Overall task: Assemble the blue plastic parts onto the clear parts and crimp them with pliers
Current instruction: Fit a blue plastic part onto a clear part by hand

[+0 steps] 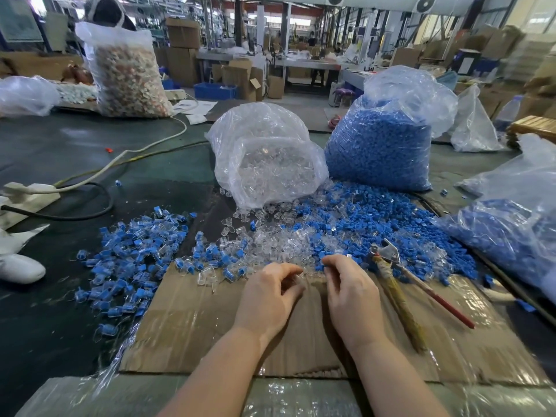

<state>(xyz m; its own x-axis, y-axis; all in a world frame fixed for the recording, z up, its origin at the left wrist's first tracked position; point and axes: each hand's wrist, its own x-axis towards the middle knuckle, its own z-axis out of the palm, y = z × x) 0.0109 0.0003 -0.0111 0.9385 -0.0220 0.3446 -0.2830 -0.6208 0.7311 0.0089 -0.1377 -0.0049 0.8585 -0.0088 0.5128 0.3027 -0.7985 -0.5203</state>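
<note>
Both hands' grip unclear: left hand [270, 291] and right hand [350, 288] curl at the mixed clear parts [279, 245] and blue parts [361, 218], risk is mispicks; pliers [391, 266] lie unused

Glossy clear plastic bags [264, 158], matt cardboard [192, 320], prob. metal pliers [388, 254].

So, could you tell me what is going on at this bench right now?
A person is putting small seals together by hand. The left hand pinches a clear part while the right hand holds a blue part beside it. The pliers lie untouched on the cardboard, and assembled pieces are piled to the left.
</note>
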